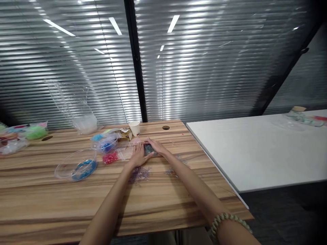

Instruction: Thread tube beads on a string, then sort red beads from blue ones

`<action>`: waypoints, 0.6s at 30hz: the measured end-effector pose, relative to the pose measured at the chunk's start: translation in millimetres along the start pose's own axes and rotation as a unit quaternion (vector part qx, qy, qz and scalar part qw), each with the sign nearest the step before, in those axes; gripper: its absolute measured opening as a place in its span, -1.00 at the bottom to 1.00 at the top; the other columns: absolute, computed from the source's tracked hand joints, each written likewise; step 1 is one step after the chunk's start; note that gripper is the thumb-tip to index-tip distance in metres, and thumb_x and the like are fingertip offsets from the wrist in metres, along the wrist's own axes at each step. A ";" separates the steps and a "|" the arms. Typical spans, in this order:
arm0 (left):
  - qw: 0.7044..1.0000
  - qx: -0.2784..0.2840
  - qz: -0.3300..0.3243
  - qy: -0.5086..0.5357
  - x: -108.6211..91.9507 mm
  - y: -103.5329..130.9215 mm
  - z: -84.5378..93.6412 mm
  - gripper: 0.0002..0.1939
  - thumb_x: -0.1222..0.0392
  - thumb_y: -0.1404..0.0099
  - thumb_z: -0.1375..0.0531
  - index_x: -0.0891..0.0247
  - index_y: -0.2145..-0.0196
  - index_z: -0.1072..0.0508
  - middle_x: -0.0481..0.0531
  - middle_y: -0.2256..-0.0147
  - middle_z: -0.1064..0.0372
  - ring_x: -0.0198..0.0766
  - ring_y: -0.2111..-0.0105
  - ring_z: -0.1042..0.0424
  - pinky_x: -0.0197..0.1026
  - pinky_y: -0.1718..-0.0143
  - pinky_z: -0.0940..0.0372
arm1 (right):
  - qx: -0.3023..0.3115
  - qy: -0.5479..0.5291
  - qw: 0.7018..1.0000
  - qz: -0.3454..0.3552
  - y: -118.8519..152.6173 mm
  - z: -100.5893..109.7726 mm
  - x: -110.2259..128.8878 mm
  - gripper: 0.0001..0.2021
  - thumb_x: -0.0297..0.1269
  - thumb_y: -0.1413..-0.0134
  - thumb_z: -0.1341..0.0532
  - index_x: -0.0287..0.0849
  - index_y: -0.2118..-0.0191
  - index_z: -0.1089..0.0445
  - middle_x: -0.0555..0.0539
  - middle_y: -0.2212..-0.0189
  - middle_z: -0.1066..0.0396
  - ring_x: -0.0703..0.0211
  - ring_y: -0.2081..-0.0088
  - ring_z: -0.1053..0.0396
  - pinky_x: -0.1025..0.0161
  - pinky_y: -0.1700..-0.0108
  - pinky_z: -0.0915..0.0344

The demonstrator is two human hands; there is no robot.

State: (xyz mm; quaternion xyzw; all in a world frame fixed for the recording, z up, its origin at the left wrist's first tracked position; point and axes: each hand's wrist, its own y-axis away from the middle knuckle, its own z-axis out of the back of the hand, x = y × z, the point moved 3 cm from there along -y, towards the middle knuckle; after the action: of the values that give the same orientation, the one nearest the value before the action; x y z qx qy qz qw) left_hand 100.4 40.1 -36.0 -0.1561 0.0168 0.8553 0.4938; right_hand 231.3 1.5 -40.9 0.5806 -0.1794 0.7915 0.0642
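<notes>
A small dark, flat rectangular piece (148, 149) lies on the wooden table between my hands; its exact kind is unclear. Along its left side rests my left hand (138, 156), palm down, fingers stretched forward and thumb spread toward the near edge. My right hand (154, 145) reaches across its far right corner with the fingers extended. Close to my left hand are a clear zip bag (125, 153) and a heap of red beads (110, 157). Pale purple tube-like beads (140, 174) lie loose just below it. Several clear pieces (171, 172) are scattered under my right forearm.
On the left stand a clear round container with blue strands (84, 169) and another with blue pieces (106, 146). A paper cup (134, 128) and gold packet (124, 133) are behind. A clear plastic bag (85, 123) leans by the blinds. A white table (255, 149) adjoins right.
</notes>
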 end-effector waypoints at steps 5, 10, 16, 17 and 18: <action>1.000 -0.002 -0.016 0.005 1.9 5.4 5.7 -0.05 -0.35 -0.16 0.05 0.49 -0.22 0.09 0.43 -0.25 0.25 0.10 -0.26 0.31 0.15 -0.21 0.33 | -0.037 -0.121 0.992 -0.017 -4.3 2.6 -7.2 -0.44 0.17 -0.13 0.07 -0.19 0.16 -0.44 -0.15 0.15 -0.45 0.07 0.08 -0.38 0.07 -0.09 -0.17; 0.998 0.061 0.020 -0.004 3.6 10.1 15.5 -0.03 -0.40 -0.14 0.08 0.52 -0.21 0.03 0.44 -0.25 0.31 0.11 -0.26 0.39 0.17 -0.20 0.40 | -0.029 -0.192 0.980 -0.037 -2.0 6.0 -3.4 -0.48 0.09 -0.19 0.08 -0.25 0.14 -0.40 -0.23 0.10 -0.41 0.09 0.04 -0.36 0.11 -0.11 -0.16; 0.993 0.118 0.014 -0.018 7.2 14.2 23.1 0.05 -0.47 -0.03 0.02 0.43 -0.23 0.04 0.40 -0.26 0.40 0.12 -0.26 0.42 0.19 -0.19 0.41 | -0.008 -0.164 0.986 -0.036 0.0 7.6 -1.7 -0.42 0.14 -0.17 0.10 -0.27 0.10 -0.39 -0.24 0.07 -0.39 0.08 0.02 -0.34 0.11 -0.13 -0.14; 0.993 0.119 0.011 -0.019 7.9 14.2 22.7 0.06 -0.46 -0.04 0.03 0.45 -0.24 0.07 0.40 -0.26 0.42 0.09 -0.26 0.43 0.18 -0.19 0.43 | -0.003 -0.151 0.988 -0.030 -0.3 6.8 -2.4 -0.40 0.16 -0.16 0.10 -0.26 0.09 -0.40 -0.23 0.06 -0.38 0.07 0.01 -0.33 0.11 -0.14 -0.13; 0.993 0.118 0.008 -0.021 8.5 14.0 22.0 0.06 -0.45 -0.06 0.04 0.47 -0.25 0.11 0.40 -0.26 0.45 0.07 -0.26 0.45 0.16 -0.19 0.45 | 0.000 -0.137 0.990 -0.026 -0.7 6.1 -3.4 -0.39 0.18 -0.14 0.10 -0.25 0.09 -0.40 -0.22 0.05 -0.38 0.07 0.00 -0.32 0.11 -0.15 -0.12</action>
State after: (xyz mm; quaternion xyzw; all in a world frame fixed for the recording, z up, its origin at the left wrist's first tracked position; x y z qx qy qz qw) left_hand 79.0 44.0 -19.3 -0.0788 0.1087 0.8544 0.5019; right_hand 238.0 0.3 -42.4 0.6883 -0.1718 0.7022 0.0597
